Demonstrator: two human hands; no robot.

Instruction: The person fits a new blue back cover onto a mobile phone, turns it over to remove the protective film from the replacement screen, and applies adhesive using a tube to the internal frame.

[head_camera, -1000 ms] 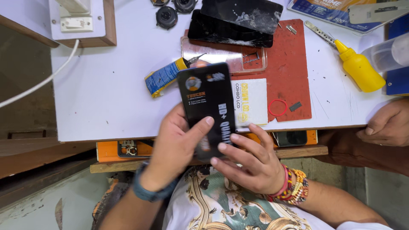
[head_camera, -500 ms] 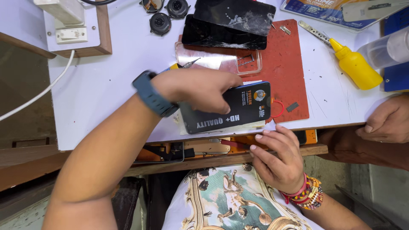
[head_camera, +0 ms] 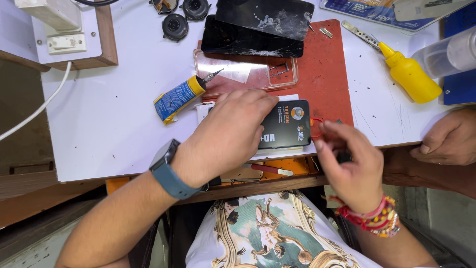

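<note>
A flat black package (head_camera: 290,125) lies on the white table (head_camera: 114,124) near its front edge, partly on a red mat (head_camera: 325,74). My left hand (head_camera: 225,134), with a blue-grey watch on its wrist, lies over the package's left end and holds it down. My right hand (head_camera: 347,166), with beaded bracelets, hovers at the package's right end. Its fingertips are beside a small red loop (head_camera: 317,128), and I see nothing in its grasp.
Behind the package are a blue and yellow glue tube (head_camera: 177,98), a clear phone case (head_camera: 245,74) and two cracked black screens (head_camera: 253,40). A yellow squeeze bottle (head_camera: 410,75) stands to the right. Another person's hand (head_camera: 446,139) rests on the right edge. A wooden switchboard (head_camera: 69,37) sits far left.
The black package went from upright in both hands to flat on the table. My left hand now presses it, and my right hand has moved up to its right end.
</note>
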